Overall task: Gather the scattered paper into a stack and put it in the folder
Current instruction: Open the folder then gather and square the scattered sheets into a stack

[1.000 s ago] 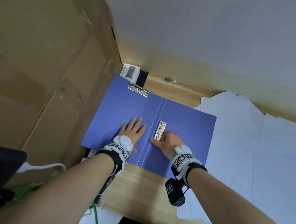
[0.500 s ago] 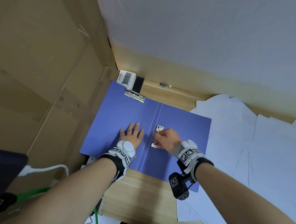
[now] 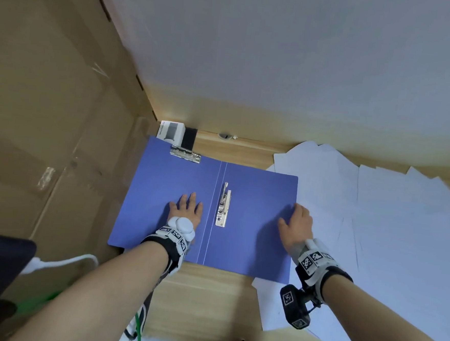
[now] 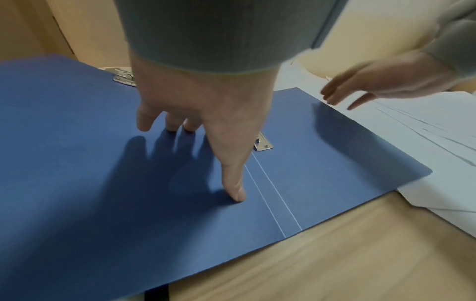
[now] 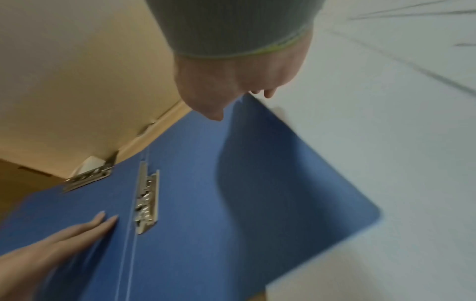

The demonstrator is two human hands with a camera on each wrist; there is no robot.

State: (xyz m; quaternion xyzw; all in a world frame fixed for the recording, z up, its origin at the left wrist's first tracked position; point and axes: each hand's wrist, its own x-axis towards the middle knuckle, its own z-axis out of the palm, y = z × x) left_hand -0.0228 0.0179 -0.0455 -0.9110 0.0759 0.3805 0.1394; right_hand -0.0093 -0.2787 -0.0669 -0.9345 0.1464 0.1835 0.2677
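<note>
folder (image 3: 252, 225), blue, lies open on the wooden desk (image 3: 209, 297), loose paper (image 3: 374, 220) spread just right of it; left hand (image 3: 186, 210) presses flat on its left leaf, right hand (image 3: 297, 223) hovers relaxed over its right edge, holding nothing

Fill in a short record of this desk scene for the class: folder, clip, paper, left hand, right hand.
folder: blue folder lying open on the wooden desk
clip: metal clip beside the spine, holding no paper
paper: loose sheets scattered to the right, not stacked
left hand: left hand flat on the left flap
right hand: right hand at the folder's right edge, holding nothing
</note>
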